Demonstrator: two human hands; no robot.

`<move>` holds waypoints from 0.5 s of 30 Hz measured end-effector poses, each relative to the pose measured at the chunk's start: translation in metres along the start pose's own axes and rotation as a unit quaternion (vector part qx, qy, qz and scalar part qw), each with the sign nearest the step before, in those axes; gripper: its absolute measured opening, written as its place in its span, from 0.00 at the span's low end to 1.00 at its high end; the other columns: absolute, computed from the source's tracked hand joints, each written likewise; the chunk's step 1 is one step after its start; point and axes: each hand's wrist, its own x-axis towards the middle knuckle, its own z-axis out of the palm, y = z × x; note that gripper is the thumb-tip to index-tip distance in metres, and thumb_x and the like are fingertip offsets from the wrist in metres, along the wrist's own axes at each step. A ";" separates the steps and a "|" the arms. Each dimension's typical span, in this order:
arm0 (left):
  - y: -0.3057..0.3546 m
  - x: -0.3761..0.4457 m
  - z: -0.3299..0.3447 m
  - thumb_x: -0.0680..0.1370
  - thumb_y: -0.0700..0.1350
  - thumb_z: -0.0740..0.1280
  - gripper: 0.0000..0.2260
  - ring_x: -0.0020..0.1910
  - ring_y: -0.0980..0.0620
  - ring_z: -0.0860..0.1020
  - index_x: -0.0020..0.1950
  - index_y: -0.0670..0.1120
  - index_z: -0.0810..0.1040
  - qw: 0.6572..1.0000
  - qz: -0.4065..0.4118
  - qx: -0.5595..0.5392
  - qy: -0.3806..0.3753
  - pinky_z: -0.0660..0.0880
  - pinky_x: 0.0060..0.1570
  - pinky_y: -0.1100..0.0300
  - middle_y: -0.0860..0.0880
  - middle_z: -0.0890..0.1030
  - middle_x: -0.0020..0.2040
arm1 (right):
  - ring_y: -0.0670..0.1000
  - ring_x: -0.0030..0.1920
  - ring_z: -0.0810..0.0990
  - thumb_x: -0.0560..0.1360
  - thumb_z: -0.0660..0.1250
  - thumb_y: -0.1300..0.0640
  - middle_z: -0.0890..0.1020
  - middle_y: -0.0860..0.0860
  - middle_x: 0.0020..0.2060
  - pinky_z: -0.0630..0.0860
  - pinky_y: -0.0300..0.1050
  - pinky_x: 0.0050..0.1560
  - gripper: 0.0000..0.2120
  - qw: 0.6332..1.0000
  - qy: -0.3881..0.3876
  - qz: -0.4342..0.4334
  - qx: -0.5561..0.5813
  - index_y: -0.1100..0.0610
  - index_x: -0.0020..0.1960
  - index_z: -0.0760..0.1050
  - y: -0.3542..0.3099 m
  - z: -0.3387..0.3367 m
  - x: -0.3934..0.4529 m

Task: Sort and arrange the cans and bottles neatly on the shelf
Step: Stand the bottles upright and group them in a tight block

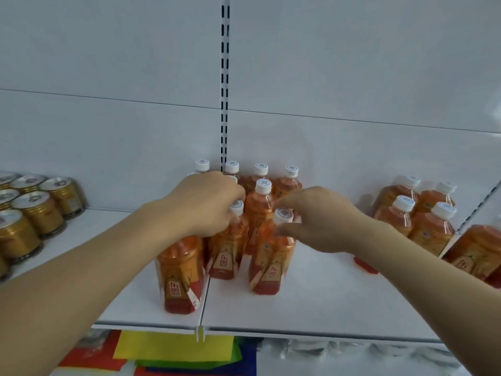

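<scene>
On the white shelf (325,308), mid-sort: left hand (206,202) curled over a front-row bottle (180,272), right hand (314,218) pinching another bottle's cap (283,215) near the front edge; next, nudge both into line.

"东鹏" on bottle labels (272,272)

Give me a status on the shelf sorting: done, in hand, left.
Done: the gold cans stand grouped at the left, and a block of orange bottles stands in rows at the middle. In hand: the left hand grips the top of one front bottle; the right hand pinches the cap of another. Left: the bottle cluster on the right sits apart and leaning.
</scene>
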 end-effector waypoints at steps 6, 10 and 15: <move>-0.016 0.004 0.006 0.79 0.52 0.70 0.06 0.44 0.50 0.75 0.45 0.53 0.76 1.000 -0.004 -0.020 0.013 0.65 0.34 0.55 0.54 0.76 0.44 | 0.51 0.50 0.73 0.79 0.67 0.39 0.78 0.43 0.50 0.68 0.49 0.46 0.13 0.999 0.018 0.037 -0.023 0.46 0.58 0.78 -0.026 0.011 0.024; -0.021 0.007 0.009 0.79 0.52 0.71 0.06 0.45 0.50 0.76 0.45 0.52 0.77 0.999 0.001 -0.032 0.023 0.63 0.33 0.56 0.53 0.77 0.45 | 0.53 0.60 0.78 0.80 0.67 0.40 0.81 0.45 0.58 0.75 0.52 0.53 0.18 0.999 0.007 0.051 -0.015 0.46 0.66 0.79 -0.028 0.010 0.028; -0.026 0.006 0.011 0.78 0.51 0.71 0.09 0.43 0.50 0.76 0.42 0.50 0.74 0.999 0.013 -0.038 0.029 0.67 0.35 0.54 0.52 0.77 0.43 | 0.52 0.62 0.77 0.82 0.65 0.39 0.80 0.45 0.61 0.77 0.53 0.56 0.21 0.998 0.003 0.068 -0.013 0.46 0.72 0.76 -0.032 0.016 0.027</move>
